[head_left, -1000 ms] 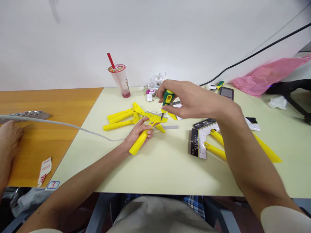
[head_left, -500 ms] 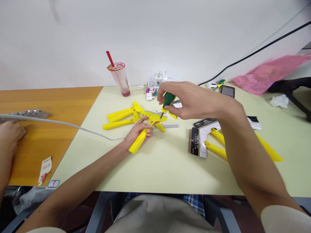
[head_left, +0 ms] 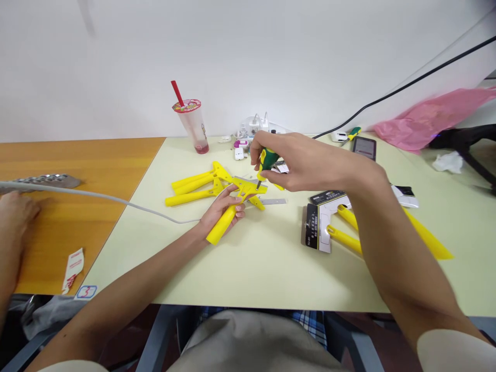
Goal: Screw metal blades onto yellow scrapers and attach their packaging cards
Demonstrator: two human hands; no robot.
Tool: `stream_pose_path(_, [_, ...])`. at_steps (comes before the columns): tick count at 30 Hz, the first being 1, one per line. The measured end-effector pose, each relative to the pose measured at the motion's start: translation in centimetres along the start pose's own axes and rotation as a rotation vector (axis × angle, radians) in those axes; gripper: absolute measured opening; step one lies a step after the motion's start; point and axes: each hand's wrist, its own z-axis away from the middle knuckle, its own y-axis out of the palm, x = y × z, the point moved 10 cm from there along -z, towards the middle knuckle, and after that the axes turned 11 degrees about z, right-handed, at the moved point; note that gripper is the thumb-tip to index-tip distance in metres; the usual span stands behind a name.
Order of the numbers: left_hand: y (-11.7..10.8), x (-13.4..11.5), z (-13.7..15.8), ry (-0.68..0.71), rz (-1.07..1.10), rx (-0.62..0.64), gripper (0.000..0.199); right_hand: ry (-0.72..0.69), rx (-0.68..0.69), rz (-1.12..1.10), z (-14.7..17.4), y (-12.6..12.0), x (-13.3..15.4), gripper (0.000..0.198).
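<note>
My left hand is closed around a yellow-handled scraper, its flat head pointing up and to the right. In my right hand is a green-and-yellow screwdriver, gripped from above by thumb and fingers. The screwdriver's tip meets the yellow head, apparently at a screw too small to make out. Behind my left hand lie several more yellow-handled tools, partly overlapping. A narrow metal blade shows just right of the held scraper's head.
A drink cup with a red straw stands at the back. Packaged yellow tools lie beneath my right forearm. A phone, another screwdriver and a pink bag are back right. Across the left runs a grey cable, near another person's hand.
The screwdriver handle has turned a little, with more of its yellow part showing. My hands stay in nearly the same place, and the scraper is still held.
</note>
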Motion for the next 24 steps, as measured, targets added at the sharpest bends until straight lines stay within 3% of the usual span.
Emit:
stream_pose_path(7, [0.2, 0.0, 0.1, 0.009, -0.028, -0.009, 0.048, 0.026, -0.096, 0.038, -0.6, -0.7, -0.4, 0.018])
stream_pose_path(16, [0.1, 0.0, 0.1, 0.002, -0.013, -0.003, 0.05, -0.039, -0.06, -0.003, -0.4, -0.1, 0.5, 0.021])
stream_pose_path(24, [0.1, 0.2, 0.0, -0.011, -0.017, -0.013, 0.051, -0.002, -0.08, 0.02, -0.6, -0.2, -0.1, 0.016])
